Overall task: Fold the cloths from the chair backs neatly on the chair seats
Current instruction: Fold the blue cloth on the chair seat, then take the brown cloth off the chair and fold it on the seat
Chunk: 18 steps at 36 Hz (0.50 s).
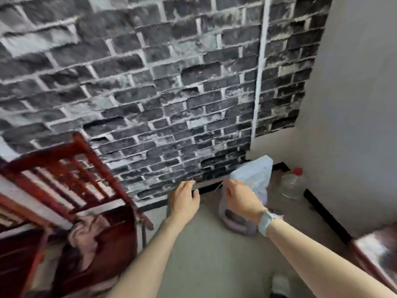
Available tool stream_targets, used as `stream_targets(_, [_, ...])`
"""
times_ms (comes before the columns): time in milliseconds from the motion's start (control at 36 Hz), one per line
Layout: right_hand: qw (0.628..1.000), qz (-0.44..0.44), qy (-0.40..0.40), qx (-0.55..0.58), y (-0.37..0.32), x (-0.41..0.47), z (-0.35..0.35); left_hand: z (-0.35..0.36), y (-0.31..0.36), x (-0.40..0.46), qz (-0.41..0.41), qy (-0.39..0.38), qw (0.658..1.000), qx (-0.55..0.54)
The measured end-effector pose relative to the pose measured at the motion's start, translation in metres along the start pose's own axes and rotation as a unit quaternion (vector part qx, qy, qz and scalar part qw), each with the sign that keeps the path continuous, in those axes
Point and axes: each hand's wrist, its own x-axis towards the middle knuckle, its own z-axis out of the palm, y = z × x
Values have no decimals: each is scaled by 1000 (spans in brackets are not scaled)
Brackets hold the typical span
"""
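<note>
Risk 1: loss of the cloth [252,176]. The right hand [240,201] pinches the pale blue cloth at its near-left corner only, so most of the fabric stands or hangs unsupported above and past the fingers. A slip would probably drop it to the floor [204,244], which looks dusty along the skirting.

Risk 2: a crooked fold. The left hand [184,201] has its fingers curled, and a thin edge appears to run between the two hands. Blur prevents confirming whether the left hand grips that edge or grips nothing. If only one corner is controlled, the cloth is likely to fold skewed.

Risk 3: wrong surface. Both hands are held over bare floor, right of the red chair [71,181]. No seat lies beneath them, and the fold belongs on a seat.

Condition of the cloth: thin, light, pale blue with faint orange specks near the grip, bunched and creased, not yet flat. It is in the air at right centre, in front of the wall corner, near a clear bottle [293,182]. A second, pinkish cloth [90,233] lies crumpled on the red chair at near left.
</note>
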Motion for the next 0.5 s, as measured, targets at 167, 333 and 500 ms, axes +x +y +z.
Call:
stream_targets(167, [983, -148, -106, 3, -151, -14, 103, -90, -142, -95, -134, 104, 985, 15])
stream_targets(333, [940, -257, -223, -20, -270, -39, 186, -140, -249, -192, -287, 180, 941, 23])
stream_targets(500, [897, -333, -290, -34, -354, -50, 264, -168, -330, -252, -385, 216, 897, 6])
